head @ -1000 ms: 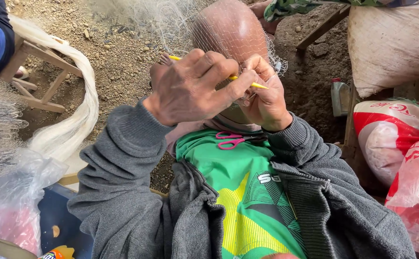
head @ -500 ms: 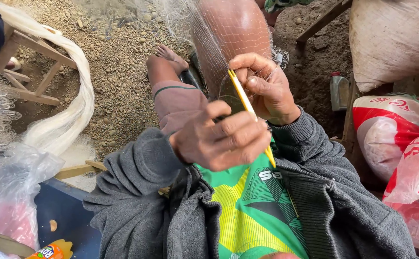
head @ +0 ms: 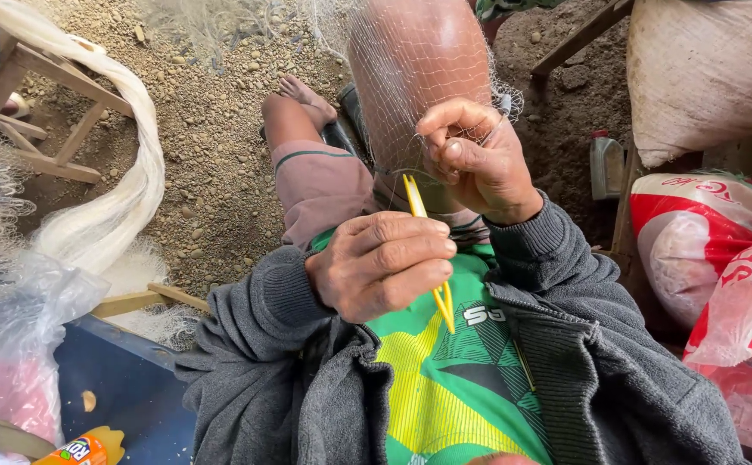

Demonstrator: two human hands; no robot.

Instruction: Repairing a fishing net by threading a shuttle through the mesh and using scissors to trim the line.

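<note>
Gravelly ground lies beyond the knee (head: 419,77) we drape the net (head: 410,60) over. Our left hand (head: 385,263) has drawn the yellow needle (head: 428,250) back below it, clenched; our right hand (head: 475,159) pinches mesh.

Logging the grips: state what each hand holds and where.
Left hand grips the yellow netting needle around its middle. Right hand pinches the fine net between its fingertips.

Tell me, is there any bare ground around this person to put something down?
Yes: the gravel ground between the wooden stool with the white net bundle and the bare foot. The right side is crowded with sacks and a small bottle; plastic bags fill the lower left.
</note>
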